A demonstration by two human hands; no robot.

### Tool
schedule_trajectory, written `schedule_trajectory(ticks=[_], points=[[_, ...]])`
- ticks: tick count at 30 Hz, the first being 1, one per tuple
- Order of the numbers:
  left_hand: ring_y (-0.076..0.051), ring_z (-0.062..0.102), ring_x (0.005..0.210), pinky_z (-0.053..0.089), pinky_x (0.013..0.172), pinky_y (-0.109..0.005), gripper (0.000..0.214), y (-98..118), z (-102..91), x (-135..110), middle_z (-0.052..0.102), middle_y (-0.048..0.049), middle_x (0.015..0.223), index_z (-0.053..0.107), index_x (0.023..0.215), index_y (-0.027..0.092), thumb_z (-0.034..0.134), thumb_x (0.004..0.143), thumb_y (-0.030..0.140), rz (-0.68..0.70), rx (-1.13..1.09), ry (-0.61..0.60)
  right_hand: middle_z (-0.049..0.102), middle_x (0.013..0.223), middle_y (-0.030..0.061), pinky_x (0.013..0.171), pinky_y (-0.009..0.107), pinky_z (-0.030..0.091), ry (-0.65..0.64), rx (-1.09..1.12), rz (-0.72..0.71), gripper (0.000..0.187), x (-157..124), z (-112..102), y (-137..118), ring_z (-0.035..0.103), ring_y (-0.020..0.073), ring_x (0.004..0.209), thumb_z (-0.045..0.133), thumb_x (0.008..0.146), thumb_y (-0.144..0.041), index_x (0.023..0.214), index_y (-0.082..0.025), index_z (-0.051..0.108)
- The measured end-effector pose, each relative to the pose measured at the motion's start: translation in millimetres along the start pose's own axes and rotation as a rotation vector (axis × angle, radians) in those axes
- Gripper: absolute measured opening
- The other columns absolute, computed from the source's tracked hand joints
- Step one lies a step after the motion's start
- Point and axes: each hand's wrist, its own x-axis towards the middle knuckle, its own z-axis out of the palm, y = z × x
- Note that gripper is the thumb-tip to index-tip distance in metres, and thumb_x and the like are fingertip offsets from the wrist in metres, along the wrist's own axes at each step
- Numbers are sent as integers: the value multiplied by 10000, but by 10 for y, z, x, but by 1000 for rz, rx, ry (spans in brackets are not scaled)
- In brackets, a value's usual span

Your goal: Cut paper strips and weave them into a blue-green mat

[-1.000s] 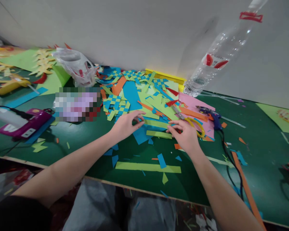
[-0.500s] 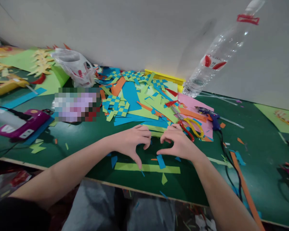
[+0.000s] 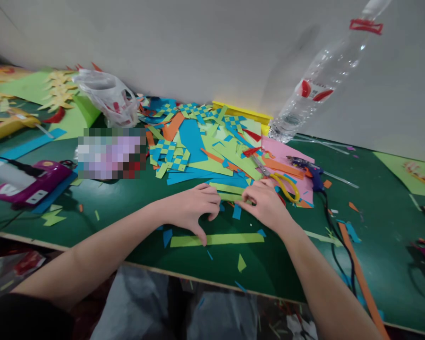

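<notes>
The green strip (image 3: pixel 217 239) lies flat on the tabletop (image 3: pixel 123 198), with the left hand (image 3: pixel 193 206) and the right hand (image 3: pixel 265 203) mostly past its far side, and its long way runs left to right. The left hand is nearer to the strip, its thumb spread wide from its curled fingers and poking over the strip's left half, with nothing seen in its grip. The right hand's thumb and finger are close together by a blue scrap (image 3: pixel 236 211) beyond the strip; I cannot tell if they pinch it.
</notes>
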Motion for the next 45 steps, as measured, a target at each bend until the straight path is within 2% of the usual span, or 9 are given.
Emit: schedule_trajectory(ticks=[3, 5, 9, 14, 19, 26, 34, 39, 45], points=[[-227, 504, 938, 317, 859, -343, 348, -41, -11, -8, 604, -37, 853, 567, 808, 196, 704, 742, 509, -23, 29, 13, 451, 531, -45, 740, 342, 372, 254, 37, 146, 272, -1, -28, 13, 439, 142, 559, 596, 862, -327, 641, -221, 478], [-221, 513, 954, 313, 883, -347, 272, -64, -13, -11, 625, -39, 874, 595, 854, 200, 660, 807, 460, -39, 52, 31, 485, 558, -26, 670, 321, 386, 399, 127, 286, 288, -7, -70, 14, 450, 144, 560, 560, 879, -382, 648, -222, 494], [-222, 531, 990, 298, 937, -366, 264, -75, 3, -13, 653, -59, 949, 628, 970, 208, 590, 866, 448, -51, 98, 73, 542, 613, 7, 616, 307, 390, 498, 247, 435, 322, -23, -137, 23, 501, 159, 605, 487, 913, -409, 661, -214, 535], [-228, 558, 979, 296, 961, -384, 445, -68, 39, -13, 665, -79, 973, 633, 1070, 198, 637, 792, 546, -1, 105, 64, 534, 591, 2, 635, 316, 393, 457, 178, 370, 323, -26, -92, 49, 497, 162, 609, 489, 915, -399, 653, -215, 531], [-197, 572, 947, 312, 930, -353, 275, -107, 51, -21, 668, -52, 948, 666, 1003, 214, 626, 844, 435, 0, 115, 80, 524, 539, -29, 701, 327, 391, 475, 6, 162, 250, -4, -34, 58, 457, 135, 539, 548, 894, -296, 659, -212, 531], [-162, 595, 881, 274, 961, -352, 174, -133, 61, -33, 677, -31, 907, 677, 943, 215, 566, 905, 343, -10, 141, 83, 546, 553, -28, 812, 358, 389, 382, -107, -26, 226, -2, 2, 70, 458, 130, 545, 538, 892, -239, 668, -205, 527], [-178, 605, 892, 281, 946, -347, 257, -125, 74, -8, 687, -46, 939, 655, 1019, 197, 554, 906, 405, -2, 195, 77, 597, 602, -19, 892, 365, 361, 78, -65, -230, 236, -14, -8, -10, 522, 135, 641, 560, 896, -290, 684, -206, 623], [-166, 602, 904, 287, 919, -333, 241, -123, 57, -3, 688, -43, 965, 645, 1070, 209, 435, 975, 281, -31, 262, 62, 516, 502, -23, 853, 349, 377, 78, -181, -244, 402, -22, -60, -18, 438, 124, 555, 495, 913, -251, 515, -200, 529], [-202, 578, 972, 308, 885, -334, 365, -136, 11, -22, 671, -66, 994, 636, 1094, 202, 593, 859, 479, -27, 201, 42, 508, 455, -24, 819, 332, 371, 81, -297, -285, 424, -27, -101, 16, 422, 116, 522, 488, 914, -228, 495, -193, 541]])
